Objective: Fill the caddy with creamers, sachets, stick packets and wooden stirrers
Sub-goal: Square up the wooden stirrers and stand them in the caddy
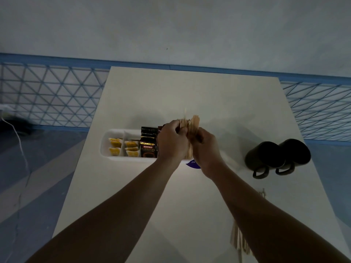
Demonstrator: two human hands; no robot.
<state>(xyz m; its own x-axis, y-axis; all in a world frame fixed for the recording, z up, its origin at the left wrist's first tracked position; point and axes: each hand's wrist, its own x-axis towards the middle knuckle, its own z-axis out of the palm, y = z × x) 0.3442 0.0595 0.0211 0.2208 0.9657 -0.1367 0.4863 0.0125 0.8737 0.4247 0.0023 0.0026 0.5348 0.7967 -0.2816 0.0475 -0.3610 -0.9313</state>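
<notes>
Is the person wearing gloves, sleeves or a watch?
No. The left hand and right hand are bare, no gloves. The left forearm and right forearm are bare too, with no sleeve in view. No watch or bracelet shows at either wrist. It is too dim to tell about rings.

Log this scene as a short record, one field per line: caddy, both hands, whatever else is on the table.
caddy: white, divided, on the table
left compartments: yellow packs
middle compartment: black Kopiko packets, upright
left hand: grips a bundle of wooden stirrers
right hand: grips the same bundle, over the caddy's right end
loose stirrers: on the table by the right forearm
mugs: two, black, right of the caddy, handles toward the person
</notes>
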